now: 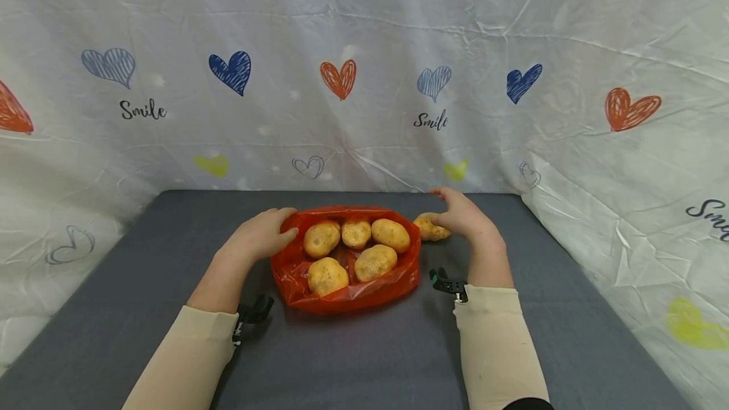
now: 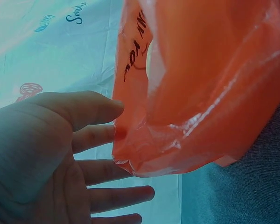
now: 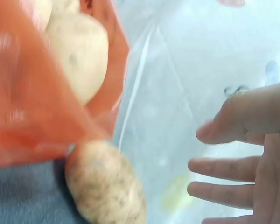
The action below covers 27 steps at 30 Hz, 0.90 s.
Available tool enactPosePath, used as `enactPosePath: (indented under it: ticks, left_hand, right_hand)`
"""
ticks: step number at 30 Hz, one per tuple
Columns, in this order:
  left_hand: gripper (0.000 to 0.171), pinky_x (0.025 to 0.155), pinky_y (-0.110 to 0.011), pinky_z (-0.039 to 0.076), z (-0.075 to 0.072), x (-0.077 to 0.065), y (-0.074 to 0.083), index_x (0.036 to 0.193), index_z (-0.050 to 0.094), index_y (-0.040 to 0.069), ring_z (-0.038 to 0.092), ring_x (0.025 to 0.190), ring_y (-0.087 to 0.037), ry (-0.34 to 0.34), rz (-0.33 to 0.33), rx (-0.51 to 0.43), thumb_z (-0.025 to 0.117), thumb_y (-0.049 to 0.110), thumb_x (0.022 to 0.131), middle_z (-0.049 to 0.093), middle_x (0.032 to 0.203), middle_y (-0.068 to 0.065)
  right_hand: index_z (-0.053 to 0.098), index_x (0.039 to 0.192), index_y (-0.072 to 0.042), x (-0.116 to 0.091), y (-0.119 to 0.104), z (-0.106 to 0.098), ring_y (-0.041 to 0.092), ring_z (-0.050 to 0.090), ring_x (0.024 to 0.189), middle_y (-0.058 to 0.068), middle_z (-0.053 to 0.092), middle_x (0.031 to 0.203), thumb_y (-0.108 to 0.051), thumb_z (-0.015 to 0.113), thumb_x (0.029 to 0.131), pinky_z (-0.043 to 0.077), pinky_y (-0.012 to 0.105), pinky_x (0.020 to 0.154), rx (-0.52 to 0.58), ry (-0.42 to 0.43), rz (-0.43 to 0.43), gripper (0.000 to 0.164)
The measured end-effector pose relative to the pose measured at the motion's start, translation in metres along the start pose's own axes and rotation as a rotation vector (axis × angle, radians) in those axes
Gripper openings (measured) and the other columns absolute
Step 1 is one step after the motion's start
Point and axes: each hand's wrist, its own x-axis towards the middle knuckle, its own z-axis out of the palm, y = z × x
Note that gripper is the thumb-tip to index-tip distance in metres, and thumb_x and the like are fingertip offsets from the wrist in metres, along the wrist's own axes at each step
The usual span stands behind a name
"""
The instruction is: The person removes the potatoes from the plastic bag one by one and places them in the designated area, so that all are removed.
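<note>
Head view: red plastic bag (image 1: 364, 302), one, mouth upward, on a dark grey table (image 1: 353, 359); five potatoes (image 1: 376, 262) visible inside. Loose potato (image 1: 431, 228), one, beside the bag's right end. Left hand (image 1: 259, 234) at the bag's left end; right hand (image 1: 464, 215) near the loose potato. White cloth (image 1: 376, 30) with printed hearts, behind.

Left wrist view: left hand, fingers extended and spread, touching the bag's edge.

Right wrist view: right hand, fingers straight and parted, holding nothing, apart from the loose potato; bag blurred.
</note>
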Motion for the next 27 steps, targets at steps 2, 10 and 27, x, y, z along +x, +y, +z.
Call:
enactPosePath:
  ticks: [2, 10, 27]
  left_hand:
    - [0.057, 0.112, -0.064, 0.034, 0.000, 0.000, 0.000, 0.152, 0.046, 0.001, 0.044, 0.138, -0.045, -0.001, -0.001, -0.003, 0.059, 0.029, 0.103, 0.049, 0.149, -0.027]
    - [0.057, 0.113, -0.063, 0.035, 0.000, 0.000, -0.001, 0.151, 0.047, 0.001, 0.045, 0.137, -0.045, 0.005, -0.001, -0.006, 0.059, 0.028, 0.103, 0.050, 0.148, -0.026]
    - [0.056, 0.113, -0.064, 0.034, -0.002, -0.002, 0.002, 0.152, 0.046, 0.001, 0.044, 0.138, -0.045, -0.003, 0.007, -0.006, 0.058, 0.027, 0.104, 0.049, 0.149, -0.027]
  right_hand:
    - [0.041, 0.154, -0.006, -0.001, -0.008, 0.002, 0.044, 0.041, 0.139, 0.025, 0.040, 0.154, -0.016, 0.063, 0.097, 0.041, 0.060, 0.108, -0.008, -0.007, -0.029, 0.062]
    - [0.056, 0.144, -0.008, -0.002, -0.031, 0.017, 0.036, 0.058, 0.119, 0.020, 0.055, 0.140, -0.015, 0.067, 0.095, 0.052, 0.049, 0.095, -0.020, -0.066, -0.049, 0.050]
    - [0.068, 0.131, -0.003, 0.012, -0.034, 0.045, 0.029, 0.063, 0.107, 0.013, 0.067, 0.128, -0.024, 0.080, 0.088, 0.053, 0.048, 0.094, -0.132, -0.136, 0.001, 0.049]
